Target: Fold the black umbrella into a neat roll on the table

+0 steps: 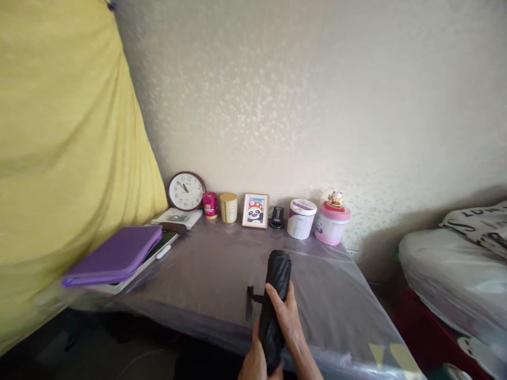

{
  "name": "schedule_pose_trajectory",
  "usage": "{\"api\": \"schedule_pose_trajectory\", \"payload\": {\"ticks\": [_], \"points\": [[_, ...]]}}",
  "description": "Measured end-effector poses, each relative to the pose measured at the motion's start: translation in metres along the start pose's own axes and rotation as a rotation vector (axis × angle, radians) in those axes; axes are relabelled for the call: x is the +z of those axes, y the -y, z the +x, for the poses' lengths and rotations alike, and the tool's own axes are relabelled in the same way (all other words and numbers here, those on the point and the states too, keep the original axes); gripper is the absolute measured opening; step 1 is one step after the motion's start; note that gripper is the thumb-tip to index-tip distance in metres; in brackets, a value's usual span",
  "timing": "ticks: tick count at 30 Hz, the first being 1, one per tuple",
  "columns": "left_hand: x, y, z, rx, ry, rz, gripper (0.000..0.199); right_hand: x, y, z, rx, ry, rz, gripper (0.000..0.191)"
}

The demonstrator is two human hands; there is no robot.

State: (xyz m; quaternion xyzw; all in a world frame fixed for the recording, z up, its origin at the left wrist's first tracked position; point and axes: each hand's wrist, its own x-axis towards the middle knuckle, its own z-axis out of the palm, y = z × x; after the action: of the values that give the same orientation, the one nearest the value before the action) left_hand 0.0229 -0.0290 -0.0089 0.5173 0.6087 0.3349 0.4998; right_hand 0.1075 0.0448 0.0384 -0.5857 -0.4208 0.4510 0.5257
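Right hand (pixel 284 311) fingers wrapped closed round furled black compact umbrella (pixel 278 277), held over plastic-sheeted table (pixel 336 301). Left hand (pixel 255 364) at umbrella's lower end, low in frame; grip hard to tell, probably closed.

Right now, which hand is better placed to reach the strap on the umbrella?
Right, probably: the right hand wraps the folded black umbrella just beside the strap; the left hand grips lower down, farther away.

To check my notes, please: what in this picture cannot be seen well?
Head view:
- Folded black umbrella: middle hidden by the right hand.
- Left hand: cut off by the bottom edge.
- Dark strap: blurred.
- Pink tin: label too small to read.
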Motion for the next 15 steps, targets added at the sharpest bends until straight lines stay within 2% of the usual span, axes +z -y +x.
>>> {"api": "schedule_pose_trajectory", "payload": {"ticks": [2, 4, 6, 8, 11, 13, 15], "points": [[-0.002, 0.003, 0.001, 0.048, -0.032, 0.158, 0.088, 0.001, -0.002, 0.001, -0.005, -0.017, 0.025, 0.065], [-0.006, 0.002, 0.001, 0.109, -0.006, 0.163, 0.09, 0.001, 0.0, 0.001, 0.016, -0.025, 0.077, 0.061], [-0.011, -0.002, 0.0, 0.191, 0.08, -0.021, 0.093, -0.001, 0.005, -0.001, 0.07, 0.004, 0.154, 0.058], [-0.015, -0.007, -0.001, 0.227, 0.216, -0.288, 0.089, -0.003, 0.011, -0.004, 0.151, 0.077, 0.251, 0.057], [-0.016, -0.01, -0.004, 0.148, 0.407, -0.565, 0.084, -0.006, 0.017, -0.009, 0.218, 0.174, 0.35, 0.055], [-0.014, -0.009, -0.005, 0.071, 0.468, -0.624, 0.087, -0.008, 0.018, -0.009, 0.209, 0.185, 0.348, 0.054], [-0.011, -0.006, -0.005, 0.024, 0.476, -0.624, 0.089, -0.008, 0.018, -0.008, 0.177, 0.177, 0.303, 0.055]]}}
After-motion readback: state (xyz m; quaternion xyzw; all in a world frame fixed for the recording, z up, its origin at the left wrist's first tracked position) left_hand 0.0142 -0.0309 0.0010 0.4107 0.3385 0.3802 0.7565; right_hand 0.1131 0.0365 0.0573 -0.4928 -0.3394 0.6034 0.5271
